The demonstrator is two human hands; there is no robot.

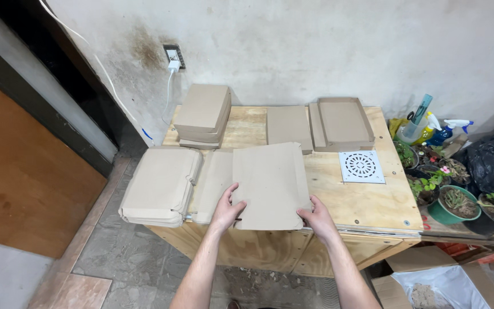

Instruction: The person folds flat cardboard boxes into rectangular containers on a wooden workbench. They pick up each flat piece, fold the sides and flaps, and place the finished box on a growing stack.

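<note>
A flat brown cardboard sheet [273,183] lies near the front edge of a wooden table [373,200]. My left hand [227,207] grips its lower left edge. At the lower right corner, my right hand [317,216] holds the same sheet. Left of it lies a thick pile of flat cardboard sheets [161,186] that overhangs the table's left side. A stack of folded cardboard boxes [204,114] stands at the back left. One open box tray [344,123] sits at the back right, with a flat piece [289,127] beside it.
A white square drain grate [361,166] lies on the table right of the sheet. Potted plants [458,200], spray bottles [447,131] and a black bag stand to the right. On the floor at lower right is an open carton [430,283]. A wall socket with a charger [173,57] is behind.
</note>
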